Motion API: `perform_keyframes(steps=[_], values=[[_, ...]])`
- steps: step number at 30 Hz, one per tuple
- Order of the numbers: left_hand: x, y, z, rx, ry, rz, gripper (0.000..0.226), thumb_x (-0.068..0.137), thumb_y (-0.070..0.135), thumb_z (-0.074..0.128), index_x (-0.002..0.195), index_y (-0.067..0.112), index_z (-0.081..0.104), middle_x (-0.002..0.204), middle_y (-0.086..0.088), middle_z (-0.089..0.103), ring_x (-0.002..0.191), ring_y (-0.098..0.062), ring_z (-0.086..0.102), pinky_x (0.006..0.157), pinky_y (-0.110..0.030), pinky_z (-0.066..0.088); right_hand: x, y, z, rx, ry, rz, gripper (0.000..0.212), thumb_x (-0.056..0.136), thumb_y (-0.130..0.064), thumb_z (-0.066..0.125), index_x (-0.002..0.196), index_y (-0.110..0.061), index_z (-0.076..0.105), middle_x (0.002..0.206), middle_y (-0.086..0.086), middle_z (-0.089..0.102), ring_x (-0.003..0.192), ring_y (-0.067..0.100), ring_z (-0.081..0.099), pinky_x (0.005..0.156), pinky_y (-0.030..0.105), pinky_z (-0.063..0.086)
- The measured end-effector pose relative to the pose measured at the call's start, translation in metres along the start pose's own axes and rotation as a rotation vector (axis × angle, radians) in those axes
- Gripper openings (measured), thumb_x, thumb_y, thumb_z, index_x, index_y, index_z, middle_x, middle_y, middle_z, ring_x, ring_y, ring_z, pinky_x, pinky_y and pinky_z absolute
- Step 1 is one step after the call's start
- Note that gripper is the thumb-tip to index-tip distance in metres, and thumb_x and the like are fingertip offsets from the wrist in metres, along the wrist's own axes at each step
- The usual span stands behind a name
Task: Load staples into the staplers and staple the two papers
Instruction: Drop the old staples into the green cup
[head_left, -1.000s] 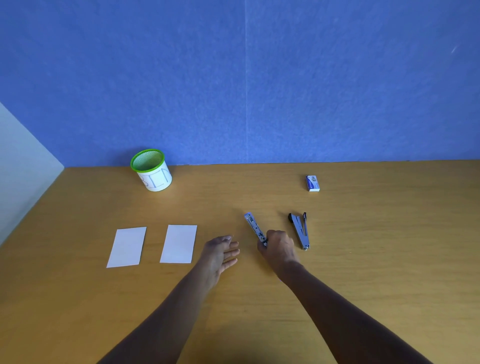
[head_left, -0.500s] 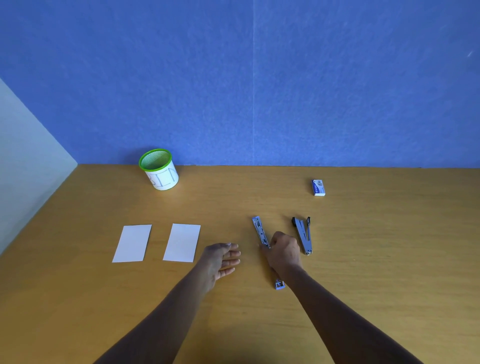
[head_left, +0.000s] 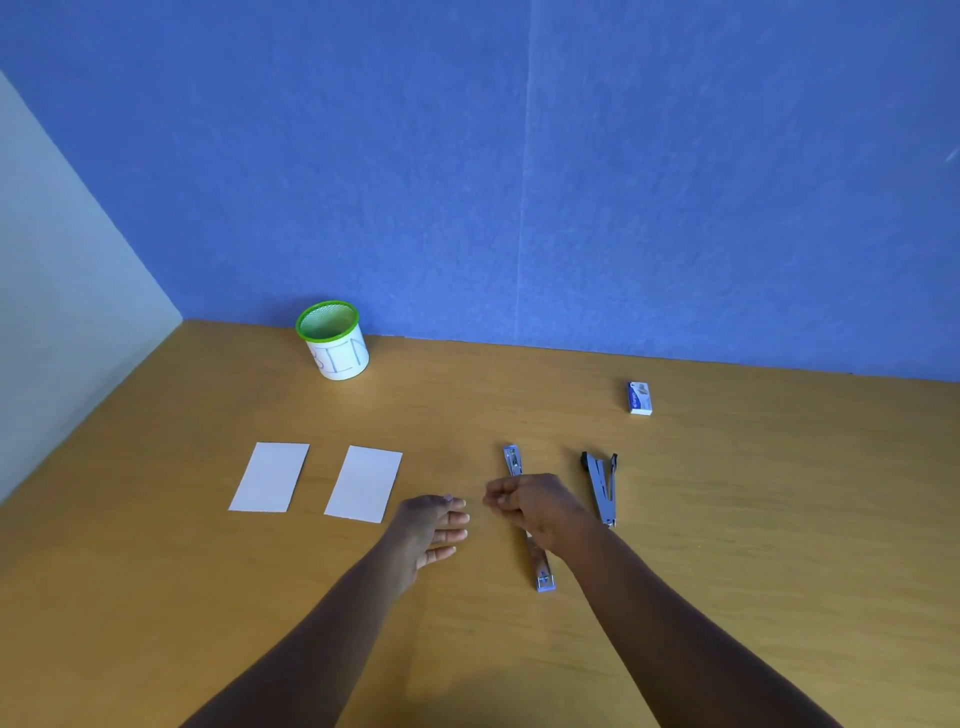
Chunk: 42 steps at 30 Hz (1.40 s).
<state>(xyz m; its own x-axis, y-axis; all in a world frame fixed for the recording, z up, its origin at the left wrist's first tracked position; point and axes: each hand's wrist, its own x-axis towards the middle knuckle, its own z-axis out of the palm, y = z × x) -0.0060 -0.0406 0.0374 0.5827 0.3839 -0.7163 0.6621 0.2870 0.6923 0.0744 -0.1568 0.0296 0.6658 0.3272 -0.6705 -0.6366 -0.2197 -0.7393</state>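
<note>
My left hand (head_left: 432, 524) lies palm down, low over the wooden table (head_left: 737, 545), with its fingers straight, a little spread, and holding nothing. It is between the papers and the staplers, with its fingertips pointing towards my right hand (head_left: 537, 506).

My right hand is curled, fingers folded in and knuckles up, over the middle of the opened stapler (head_left: 539, 561). I cannot tell whether those fingers grip the stapler, pinch something small or hold nothing, because the hand hides that part.

The opened stapler lies flat and unfolded into one long line. One end points towards the wall and the other towards me, and each end shows beyond my hand. Just to its right lies the second stapler (head_left: 602, 488), with its arms parted in a narrow V, near my right wrist but apart from it.

The small box of staples (head_left: 639, 398) lies farther back and to the right, well apart from both staplers.

The left paper (head_left: 270, 477) and the right paper (head_left: 363, 483) lie flat side by side with a gap between them, to the left of my left hand.

A white pot (head_left: 338, 353) with a green rim stands at the back, near the blue wall (head_left: 519, 182).
</note>
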Motion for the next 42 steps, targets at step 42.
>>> perform_keyframes(steps=[42], values=[[0.165,0.173,-0.19,0.25,0.463,0.408,0.047,0.092,0.016,0.049,0.138,0.01,0.042,0.139,-0.014,0.049,0.125,-0.029,0.047,0.096,-0.031,0.04,0.143,-0.205,0.26,-0.377,0.011,-0.17,0.025,0.091,-0.007,0.053,0.114,0.001,0.054,0.109,0.021,0.057,0.102,0.029,0.057,0.09,0.035,0.046]])
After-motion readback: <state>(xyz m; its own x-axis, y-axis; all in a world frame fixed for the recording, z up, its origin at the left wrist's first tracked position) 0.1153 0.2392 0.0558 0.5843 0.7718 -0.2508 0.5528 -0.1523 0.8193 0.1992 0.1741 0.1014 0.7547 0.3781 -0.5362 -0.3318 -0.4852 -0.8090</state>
